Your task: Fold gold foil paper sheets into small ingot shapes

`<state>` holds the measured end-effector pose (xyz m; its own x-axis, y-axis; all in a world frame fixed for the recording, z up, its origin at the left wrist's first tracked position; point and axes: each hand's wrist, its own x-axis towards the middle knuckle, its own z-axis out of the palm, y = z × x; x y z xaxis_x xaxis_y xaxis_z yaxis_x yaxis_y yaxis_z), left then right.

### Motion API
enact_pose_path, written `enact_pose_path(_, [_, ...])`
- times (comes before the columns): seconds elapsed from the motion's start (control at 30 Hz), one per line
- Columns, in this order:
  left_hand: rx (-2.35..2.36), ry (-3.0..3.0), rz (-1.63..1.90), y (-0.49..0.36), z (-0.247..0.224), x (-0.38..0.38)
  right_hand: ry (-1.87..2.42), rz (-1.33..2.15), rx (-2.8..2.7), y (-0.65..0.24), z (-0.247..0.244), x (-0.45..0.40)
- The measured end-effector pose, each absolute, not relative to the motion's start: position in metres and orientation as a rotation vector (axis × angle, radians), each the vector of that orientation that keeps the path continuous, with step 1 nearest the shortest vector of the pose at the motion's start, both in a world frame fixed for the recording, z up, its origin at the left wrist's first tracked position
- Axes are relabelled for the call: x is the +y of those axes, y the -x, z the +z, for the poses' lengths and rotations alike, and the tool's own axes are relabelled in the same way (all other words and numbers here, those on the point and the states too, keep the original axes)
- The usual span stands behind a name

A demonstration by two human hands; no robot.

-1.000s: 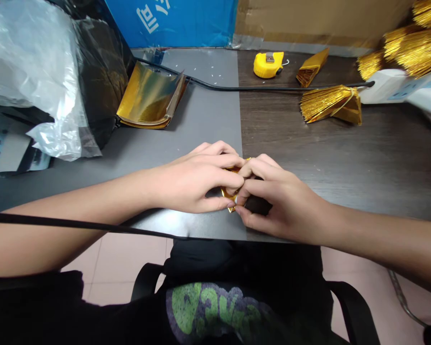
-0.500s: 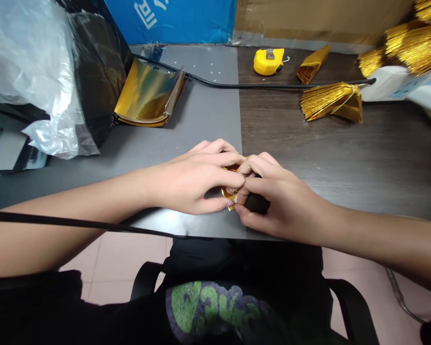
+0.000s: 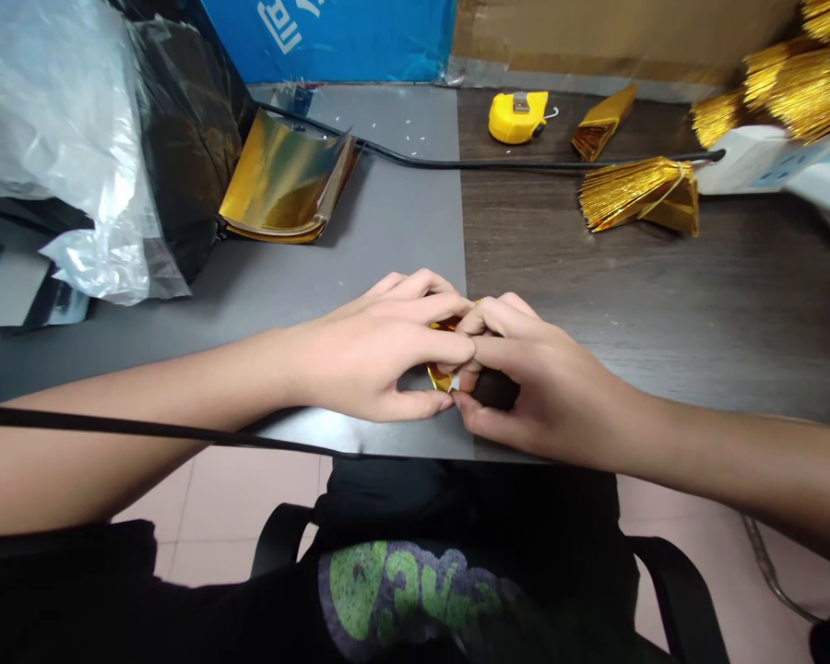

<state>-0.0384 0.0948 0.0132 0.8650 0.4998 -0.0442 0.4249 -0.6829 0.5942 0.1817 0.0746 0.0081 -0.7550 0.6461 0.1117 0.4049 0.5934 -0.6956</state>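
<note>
Here's the piece of gold paper point(image 3: 440, 377), on the desk near its front edge, right under the fingers, and only slivers of it peek out! The left hand point(image 3: 387, 355) arches over it from one side, thumb and forefinger apart with gold showing in the gap; whether those fingers pinch the paper or just press it down, I can't tell. In from the other side comes the right hand point(image 3: 536, 383), fingers curled tight, thumb low by the paper's edge, fingertips meeting the left's; a pinch there is hidden too.

Out we go: the grey mat point(image 3: 401, 231) sits on the left, dark wood-look desk point(image 3: 567, 277) on the right. Up the mat, a stack of gold sheets point(image 3: 280, 180) leans beside a black bag point(image 3: 190, 138). Across the desk runs a black cable point(image 3: 484, 166), and beyond it sit a yellow tape measure point(image 3: 516, 118) and a folded gold piece point(image 3: 603, 122). Nearer, a banded gold bundle point(image 3: 636, 198)! At the back, a blue box point(image 3: 360, 46) touches a cardboard box point(image 3: 581, 37).
</note>
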Motion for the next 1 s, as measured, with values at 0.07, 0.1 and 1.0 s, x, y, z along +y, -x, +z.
enact_pose_path(0.07, [0.677, -2.404, 0.169, 0.038, 0.013, 0.094, 0.838, 0.950, -2.471, -0.182, 0.008, 0.075])
enact_pose_path(0.1, [0.681, -2.396, 0.177, 0.038, 0.013, 0.094, 0.831, 0.951, -2.476, -0.182, 0.008, 0.076])
enact_pose_path(1.0, [0.695, -2.412, 0.150, 0.037, 0.012, 0.094, 0.582, 0.988, -2.562, -0.191, 0.003, 0.101])
